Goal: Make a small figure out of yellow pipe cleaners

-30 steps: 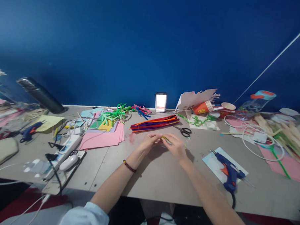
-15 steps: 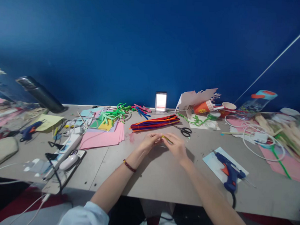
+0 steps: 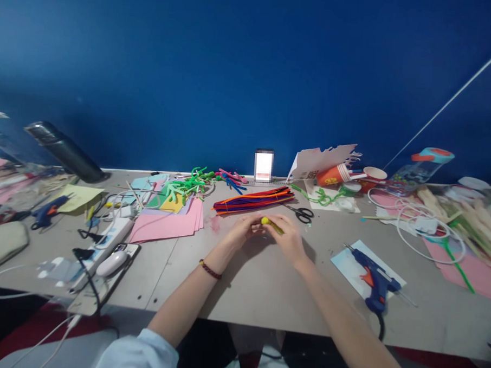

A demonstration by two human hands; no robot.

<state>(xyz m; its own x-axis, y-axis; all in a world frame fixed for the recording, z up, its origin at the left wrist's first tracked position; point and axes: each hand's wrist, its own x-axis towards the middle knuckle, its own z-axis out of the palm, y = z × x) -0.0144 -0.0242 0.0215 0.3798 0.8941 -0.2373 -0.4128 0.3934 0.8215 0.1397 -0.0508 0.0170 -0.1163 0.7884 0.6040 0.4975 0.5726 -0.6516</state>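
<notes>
Both hands meet over the middle of the table around a yellow pipe cleaner [image 3: 265, 220], its end showing as a small bright round coil. My right hand [image 3: 290, 240] is closed on it, with a stretch of yellow visible along the fingers. My left hand [image 3: 243, 233] has its fingers curled at the coil's left side; their tips are partly hidden. Just beyond lies a bundle of red, orange and purple pipe cleaners [image 3: 253, 201]. Black-handled scissors [image 3: 303, 214] rest to the right of that bundle.
A blue glue gun [image 3: 376, 279] lies on light blue paper at right. Left are pink sheets [image 3: 166, 228], green pipe cleaners [image 3: 188, 187], a power strip [image 3: 108, 248] and a mouse [image 3: 112, 263]. A phone [image 3: 263, 166] stands against the blue wall; paper cups [image 3: 333, 176] are at back right.
The yellow end now shows as a round coil between the hands, where a thin strand showed before. My left fingers have shifted slightly; both arms stay nearly in place.
</notes>
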